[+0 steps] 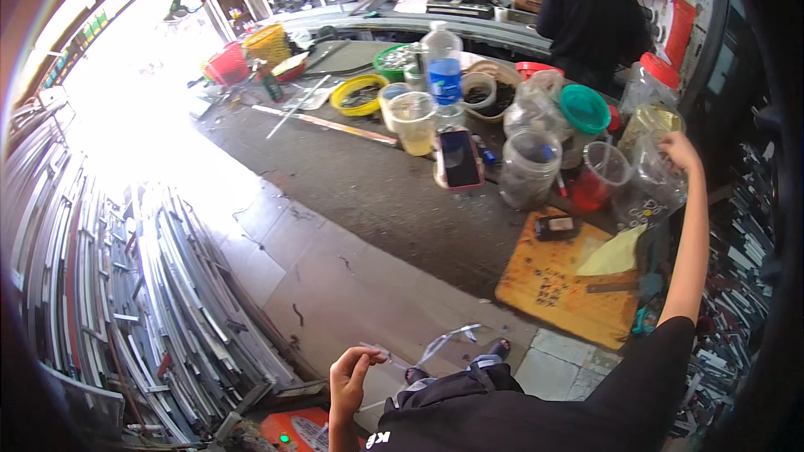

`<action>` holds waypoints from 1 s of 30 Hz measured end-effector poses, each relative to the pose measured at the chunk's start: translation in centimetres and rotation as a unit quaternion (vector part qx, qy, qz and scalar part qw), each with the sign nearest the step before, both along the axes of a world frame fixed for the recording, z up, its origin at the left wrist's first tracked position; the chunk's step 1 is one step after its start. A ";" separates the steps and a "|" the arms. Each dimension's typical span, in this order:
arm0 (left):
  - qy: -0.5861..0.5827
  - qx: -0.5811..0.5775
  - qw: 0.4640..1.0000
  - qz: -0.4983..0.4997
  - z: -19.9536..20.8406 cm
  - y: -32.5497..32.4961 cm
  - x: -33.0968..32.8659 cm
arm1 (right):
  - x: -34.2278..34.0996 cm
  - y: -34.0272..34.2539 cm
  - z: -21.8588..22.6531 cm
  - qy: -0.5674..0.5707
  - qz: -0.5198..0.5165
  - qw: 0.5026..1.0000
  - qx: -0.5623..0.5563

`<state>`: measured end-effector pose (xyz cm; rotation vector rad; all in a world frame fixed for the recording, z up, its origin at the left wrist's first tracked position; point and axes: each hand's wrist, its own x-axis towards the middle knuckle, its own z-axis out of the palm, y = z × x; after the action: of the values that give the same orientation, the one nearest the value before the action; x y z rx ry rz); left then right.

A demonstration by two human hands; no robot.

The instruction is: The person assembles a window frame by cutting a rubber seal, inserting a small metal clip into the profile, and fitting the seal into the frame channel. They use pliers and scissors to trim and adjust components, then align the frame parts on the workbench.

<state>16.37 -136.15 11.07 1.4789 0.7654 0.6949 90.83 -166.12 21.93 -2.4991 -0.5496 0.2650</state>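
My right arm stretches out along the right side of the table. My right hand (680, 151) is at the mouth of a clear plastic jar (656, 180), its fingers bent and pressed together; what they hold, if anything, is hidden. Low in front of me, away from the table, my left hand (353, 372) pinches a small, thin, pale piece (374, 351), too small to name. Beside the jar stand a clear cup with red contents (599, 176) and an open clear jar (529, 172). A yellow-orange board (536, 276) lies nearer me, carrying a small black device (557, 227) and pale yellow paper (614, 253).
A phone (460, 159), a water bottle (442, 67) and a yellow basin (358, 95) stand on the dark table (368, 167). Long metal profiles (159, 301) are stacked at left; offcuts (737, 285) lie at right. A person in black (596, 17) stands beyond the table.
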 end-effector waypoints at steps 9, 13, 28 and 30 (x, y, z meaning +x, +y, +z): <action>-0.200 -0.241 0.948 0.057 -3.4 5.6 -9.0 | -33.7 17.9 0.1 0.252 0.145 0.752 0.592; -0.415 -0.315 0.854 0.005 -0.8 6.6 -2.4 | -56.7 31.0 -5.5 0.574 0.269 0.592 0.497; -0.564 -0.247 0.773 0.152 7.7 11.5 -5.8 | -73.1 40.4 -3.4 0.505 0.318 0.494 0.632; -0.571 -0.247 0.767 0.154 7.2 12.5 -6.4 | -73.9 41.3 -3.6 0.490 0.319 0.502 0.637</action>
<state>9.93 -123.68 18.24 0.2514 0.1623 1.3238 16.95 -124.78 18.35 -0.3766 -0.6988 0.9969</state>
